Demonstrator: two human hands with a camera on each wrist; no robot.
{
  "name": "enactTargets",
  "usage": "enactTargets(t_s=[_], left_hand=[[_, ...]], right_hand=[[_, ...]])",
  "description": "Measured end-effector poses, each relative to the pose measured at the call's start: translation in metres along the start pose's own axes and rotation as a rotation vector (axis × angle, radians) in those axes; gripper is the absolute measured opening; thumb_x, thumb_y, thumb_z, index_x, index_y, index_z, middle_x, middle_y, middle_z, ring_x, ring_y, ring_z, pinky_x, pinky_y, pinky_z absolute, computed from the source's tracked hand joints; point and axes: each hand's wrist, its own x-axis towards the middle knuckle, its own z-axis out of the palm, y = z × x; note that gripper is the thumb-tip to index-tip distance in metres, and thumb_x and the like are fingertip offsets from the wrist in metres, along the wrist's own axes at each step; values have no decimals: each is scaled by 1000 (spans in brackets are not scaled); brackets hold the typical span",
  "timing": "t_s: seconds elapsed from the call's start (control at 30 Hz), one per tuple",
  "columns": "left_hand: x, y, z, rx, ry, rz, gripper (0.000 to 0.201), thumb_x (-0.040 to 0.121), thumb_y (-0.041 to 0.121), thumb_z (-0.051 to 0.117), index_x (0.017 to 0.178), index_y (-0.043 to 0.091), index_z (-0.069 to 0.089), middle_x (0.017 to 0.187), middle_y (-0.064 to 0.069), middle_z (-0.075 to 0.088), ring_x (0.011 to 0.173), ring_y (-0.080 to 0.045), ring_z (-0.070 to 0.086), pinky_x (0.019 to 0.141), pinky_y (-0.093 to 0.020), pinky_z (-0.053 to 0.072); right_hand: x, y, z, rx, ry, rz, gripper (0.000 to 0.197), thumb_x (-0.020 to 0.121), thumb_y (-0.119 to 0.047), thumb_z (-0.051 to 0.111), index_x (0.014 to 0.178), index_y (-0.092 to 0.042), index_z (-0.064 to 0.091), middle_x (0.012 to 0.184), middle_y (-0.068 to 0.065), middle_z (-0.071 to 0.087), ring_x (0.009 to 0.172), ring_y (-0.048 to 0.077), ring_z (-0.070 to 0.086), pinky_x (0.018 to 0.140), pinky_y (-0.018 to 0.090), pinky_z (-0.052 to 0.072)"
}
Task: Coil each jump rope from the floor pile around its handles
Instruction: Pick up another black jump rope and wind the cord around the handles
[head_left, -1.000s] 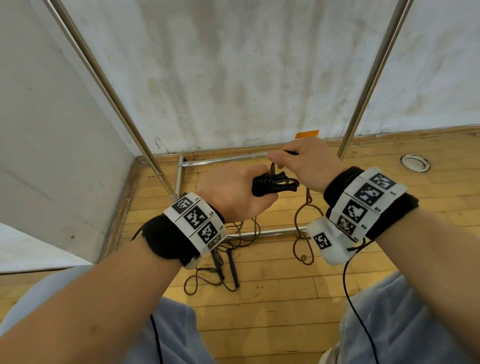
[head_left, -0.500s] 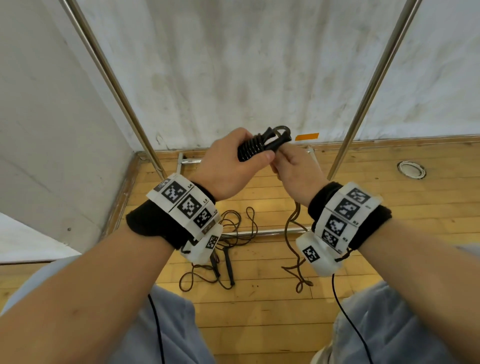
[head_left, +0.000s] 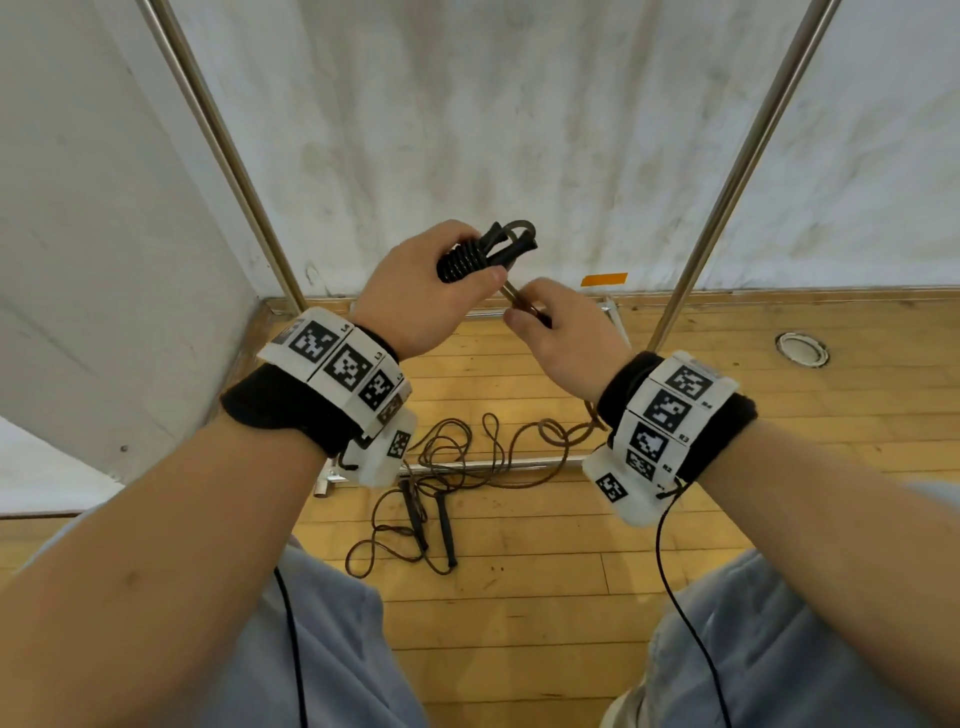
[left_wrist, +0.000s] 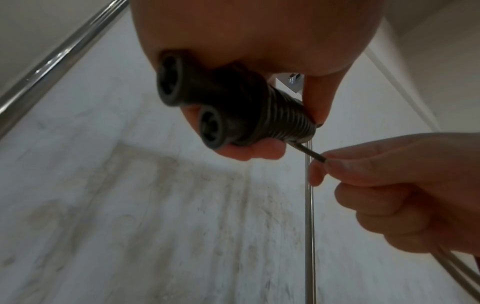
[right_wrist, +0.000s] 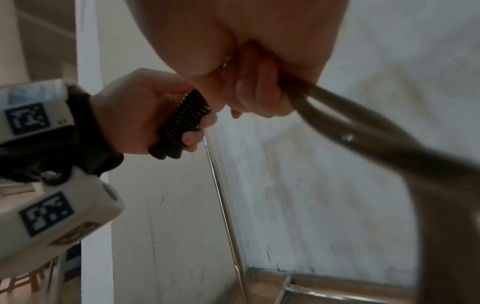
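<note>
My left hand (head_left: 415, 301) grips a pair of black jump rope handles (head_left: 485, 254) held side by side, with several turns of dark cord coiled round them (left_wrist: 285, 121). Their two round end caps (left_wrist: 192, 102) face the left wrist camera. My right hand (head_left: 563, 332) pinches the loose cord (left_wrist: 310, 153) just below the coil, and the doubled cord (right_wrist: 345, 127) runs out of that fist and hangs down to the floor (head_left: 540, 436). A second jump rope (head_left: 431, 512) with two black handles lies uncoiled on the wooden floor between my knees.
Two slanted metal poles (head_left: 228, 150) (head_left: 737, 156) rise from a metal floor frame (head_left: 467, 465) in front of a stained white wall. A round floor fitting (head_left: 801, 349) sits at the right, an orange tape mark (head_left: 604, 279) on the baseboard. My knees (head_left: 332, 649) fill the bottom.
Both hands have risen from above the floor to in front of the wall. The right hand went from above the handles to just below them, still pulling cord round the coil.
</note>
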Motion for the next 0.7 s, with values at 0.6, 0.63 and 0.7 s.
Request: enactTargets(t_s=[0.6,0.63,0.7], left_hand=[[5,-33,8,521,-134,-41,33,87,54,55,112,33,50,87,10,57,72,-14,56,57,-28,40],[5,-33,9,544,-148,-43,33,87,55,55,111,33,50,86,10,58,71,-13,55,56,-27,39],[4,-33,15,579,-194,-42,31,86,55,56,108,33,51,85,10,57,70,-12,53,54,-25,37]], right_hand=[[-4,-10,-19,-540,-169,-97,26,97,-33,44,80,-16,53,64,-7,44,56,3,40,47,19,23],[-4,-9,-21,-548,-181,-105,24,98,-31,44,81,-16,54,64,-8,44,56,3,40,47,19,23],[-5,-8,-22,-563,-190,-122,22,98,-29,42,83,-18,53,64,-8,43,56,4,41,48,20,24]])
